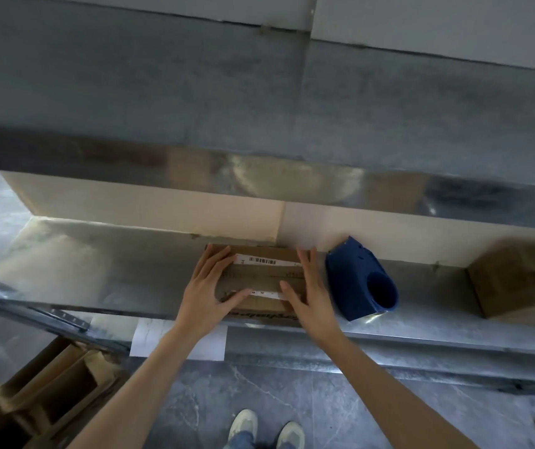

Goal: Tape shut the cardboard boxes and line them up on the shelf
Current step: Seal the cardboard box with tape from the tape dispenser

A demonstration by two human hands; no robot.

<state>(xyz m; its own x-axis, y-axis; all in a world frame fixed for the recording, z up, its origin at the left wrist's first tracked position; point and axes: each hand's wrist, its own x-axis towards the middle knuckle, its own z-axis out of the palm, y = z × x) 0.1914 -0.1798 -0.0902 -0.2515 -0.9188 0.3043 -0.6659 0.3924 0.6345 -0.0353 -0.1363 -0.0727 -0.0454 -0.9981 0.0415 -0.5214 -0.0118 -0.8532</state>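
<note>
Currently both hands, left hand [206, 288] and right hand [308, 294], press flat, fingers straight, on the cardboard box [261, 280] beside the blue tape dispenser [361, 280]; uneven pushing could skew it on the shelf [97, 270].

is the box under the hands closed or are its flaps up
Closed: the flaps of the cardboard box lie flat, with the left hand and right hand resting on top. Whether tape seals it, cannot tell.

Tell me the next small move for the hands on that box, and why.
Probably lift the right hand off the box and take the blue tape dispenser lying just beside it, while the left hand presses the top flat. Both hands lie with straight fingers on the box top, and the picture does not show clearly whether its seam is taped.
</note>
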